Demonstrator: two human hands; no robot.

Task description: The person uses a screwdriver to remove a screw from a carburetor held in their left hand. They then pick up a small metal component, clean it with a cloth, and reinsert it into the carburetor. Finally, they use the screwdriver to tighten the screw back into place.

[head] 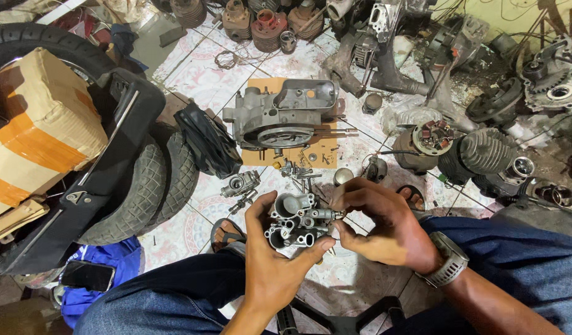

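My left hand (270, 260) grips a small grey metal carburetor body (296, 221) from below, holding it above my knees. My right hand (379, 223) pinches a small part at the carburetor's right side, fingertips touching the metal; what it pinches is too small to tell. A second carburetor (239, 183) lies on the tiled floor just beyond my left hand. Loose screws and small fittings (301, 170) are scattered on the floor in front of the hands.
A large grey engine casing (279, 118) rests on a brown cardboard sheet (326, 152). Tyres (155, 186) and a taped cardboard box (38, 130) stand at left. Cylinders (267, 28) and engine parts (484, 152) crowd the back and right. A phone (87, 275) lies at lower left.
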